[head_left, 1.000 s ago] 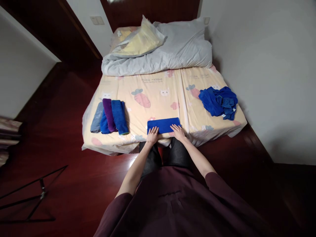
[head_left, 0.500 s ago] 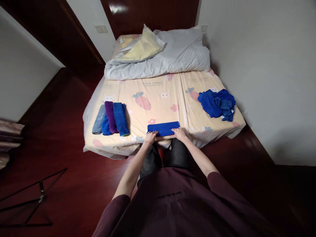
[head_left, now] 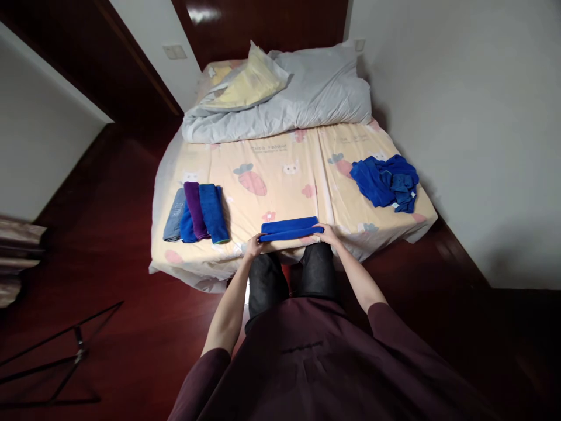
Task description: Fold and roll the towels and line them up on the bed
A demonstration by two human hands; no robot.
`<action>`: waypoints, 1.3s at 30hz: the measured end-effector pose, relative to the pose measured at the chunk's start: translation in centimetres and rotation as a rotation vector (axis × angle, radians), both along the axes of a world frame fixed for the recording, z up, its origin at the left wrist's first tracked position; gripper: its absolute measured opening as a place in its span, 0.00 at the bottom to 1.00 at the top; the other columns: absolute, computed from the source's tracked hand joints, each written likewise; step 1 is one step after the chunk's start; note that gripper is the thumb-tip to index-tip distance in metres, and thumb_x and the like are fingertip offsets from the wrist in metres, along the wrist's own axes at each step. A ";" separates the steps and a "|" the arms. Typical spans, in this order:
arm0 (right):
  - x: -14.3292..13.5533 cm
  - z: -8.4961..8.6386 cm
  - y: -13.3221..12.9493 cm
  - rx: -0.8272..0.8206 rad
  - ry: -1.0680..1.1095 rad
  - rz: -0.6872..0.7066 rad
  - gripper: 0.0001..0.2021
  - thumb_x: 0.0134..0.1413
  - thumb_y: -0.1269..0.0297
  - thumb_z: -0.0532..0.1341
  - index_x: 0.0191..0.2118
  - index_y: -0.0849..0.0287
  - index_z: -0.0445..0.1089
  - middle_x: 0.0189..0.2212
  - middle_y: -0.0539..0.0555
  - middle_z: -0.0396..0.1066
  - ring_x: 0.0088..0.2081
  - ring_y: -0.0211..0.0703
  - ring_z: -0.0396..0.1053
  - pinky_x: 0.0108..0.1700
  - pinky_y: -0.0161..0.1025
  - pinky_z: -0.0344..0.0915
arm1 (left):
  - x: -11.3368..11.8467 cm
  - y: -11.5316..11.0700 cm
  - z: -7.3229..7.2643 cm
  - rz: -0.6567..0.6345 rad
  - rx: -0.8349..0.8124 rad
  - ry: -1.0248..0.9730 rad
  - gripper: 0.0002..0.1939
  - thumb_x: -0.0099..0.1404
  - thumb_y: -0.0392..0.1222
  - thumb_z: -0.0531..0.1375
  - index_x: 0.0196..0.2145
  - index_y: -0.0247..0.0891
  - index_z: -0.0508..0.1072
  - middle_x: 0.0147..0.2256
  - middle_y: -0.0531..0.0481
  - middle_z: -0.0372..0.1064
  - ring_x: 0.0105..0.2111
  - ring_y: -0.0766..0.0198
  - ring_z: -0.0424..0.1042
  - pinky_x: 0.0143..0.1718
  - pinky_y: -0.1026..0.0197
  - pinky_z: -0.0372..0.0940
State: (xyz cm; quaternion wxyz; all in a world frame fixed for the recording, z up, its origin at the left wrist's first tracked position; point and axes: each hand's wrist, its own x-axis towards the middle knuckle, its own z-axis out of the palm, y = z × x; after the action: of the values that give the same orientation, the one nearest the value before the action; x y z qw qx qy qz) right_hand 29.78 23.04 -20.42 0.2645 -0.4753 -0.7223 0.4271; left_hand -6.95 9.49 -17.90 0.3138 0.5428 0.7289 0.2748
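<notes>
A blue towel (head_left: pixel 290 225), folded into a long strip, lies at the front edge of the bed. My left hand (head_left: pixel 255 244) grips the left end of its near edge, and my right hand (head_left: pixel 328 234) grips the right end. Between my hands that near edge is lifted and doubled over, while the far part rests flat on the sheet. To the left, several folded towels lie side by side: a grey-blue one (head_left: pixel 175 216), a blue one (head_left: pixel 188 225), a purple one (head_left: pixel 196 210) and a darker blue one (head_left: pixel 214 213). A crumpled heap of blue cloths (head_left: pixel 385 181) sits on the right.
The bed (head_left: pixel 236 210) has a cream sheet with carrot and rabbit prints. A grey quilt (head_left: pixel 324 88) and a pale yellow pillow (head_left: pixel 254 82) are bunched at the headboard (head_left: pixel 263 23). Black stand legs (head_left: pixel 65 359) stand on the floor at lower left.
Both hands have moved outward from the top of the blue towel to its two ends. Its near edge has been raised and turned up. The view has shifted slightly.
</notes>
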 end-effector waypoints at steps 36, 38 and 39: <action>-1.2 1.2 -0.7 -0.206 0.265 -0.275 0.23 0.48 0.40 0.72 0.32 0.56 0.72 0.35 0.56 0.77 0.43 0.48 0.76 0.50 0.43 0.73 | 0.3 0.1 -3.4 0.625 0.148 -0.543 0.19 0.60 0.53 0.70 0.42 0.37 0.76 0.31 0.49 0.78 0.34 0.62 0.78 0.39 0.62 0.71; -1.4 1.0 -0.6 -0.201 0.268 -0.288 0.23 0.48 0.40 0.72 0.31 0.56 0.71 0.34 0.56 0.77 0.42 0.48 0.75 0.49 0.43 0.73 | 0.3 0.2 -3.2 0.628 0.132 -0.520 0.18 0.60 0.53 0.69 0.40 0.38 0.75 0.30 0.49 0.77 0.32 0.62 0.76 0.36 0.63 0.69; -1.5 0.9 -0.5 -0.199 0.266 -0.295 0.23 0.47 0.40 0.72 0.30 0.55 0.70 0.33 0.55 0.76 0.41 0.48 0.75 0.48 0.43 0.73 | 0.3 0.2 -3.1 0.629 0.122 -0.507 0.17 0.60 0.53 0.69 0.40 0.38 0.75 0.29 0.50 0.76 0.31 0.62 0.75 0.35 0.63 0.69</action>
State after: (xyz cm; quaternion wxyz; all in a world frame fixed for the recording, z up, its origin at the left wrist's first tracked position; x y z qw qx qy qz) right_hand 28.33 22.55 -19.54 0.3689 -0.5391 -0.5580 0.5118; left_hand -6.64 9.67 -21.00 0.3515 0.2263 0.7410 0.5254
